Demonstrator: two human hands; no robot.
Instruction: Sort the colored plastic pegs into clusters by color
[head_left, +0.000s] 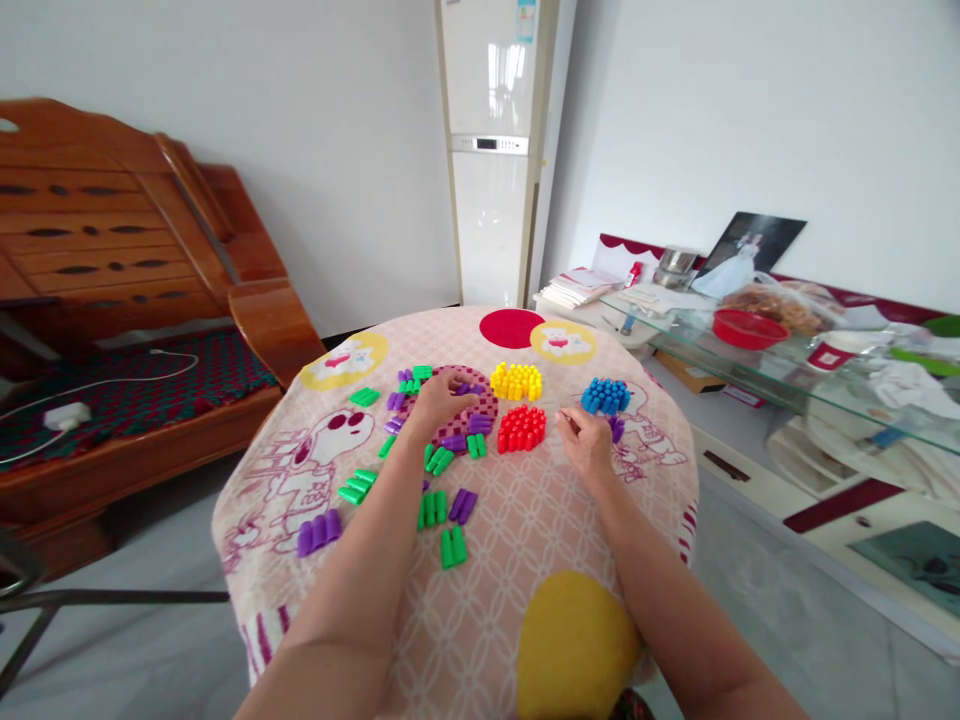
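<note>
One camera is sitting on the person's head and is looking forward and down at the round desk (487,585). It is seeing nearly the whole top from above the near edge, with the left hand (442,400) and the right hand (589,442) showing near the middle. It is looking wide, so it is also catching the wooden bench (82,225) on the left, the tall fridge (491,215) straight ahead, farther off, and the glass shelf (690,335) on the right.
</note>
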